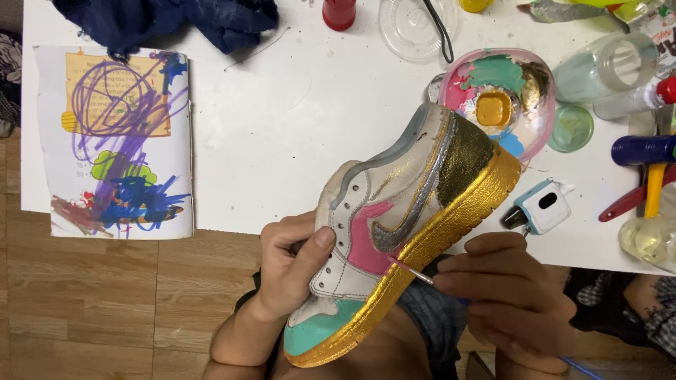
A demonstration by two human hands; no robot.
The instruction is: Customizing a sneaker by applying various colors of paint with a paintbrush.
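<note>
Left hand [292,264]: grip wrapped into the opening of the sneaker [405,225], thumb pressed on the white lace panel, holding the shoe up on its side.
Right hand [510,288]: fingers pinched together on a thin paintbrush [415,273]; the brush tip touches the pink patch just above the gold sole.
Sneaker: held over the person's lap at the near edge of the white worktop [282,127], toe pointing down toward the camera, heel up toward the palette.
Sneaker colours: gold sole and heel, silver side stripe, pink side panel, teal toe, white lace area.
Paint palette [496,95]: clear oval dish just behind the heel, with teal, pink, blue and gold paint.
Scribbled booklet [116,141]: lies at the left of the worktop, well apart from the hands, covered in purple, blue and green strokes.
Dark blue cloth [176,21]: bunched at the far left edge.
Small blue-and-white device [542,206]: right of the sole, possibly a lighter; hard to tell.
Clear bottle [609,67]: lies on its side right of the palette.
</note>
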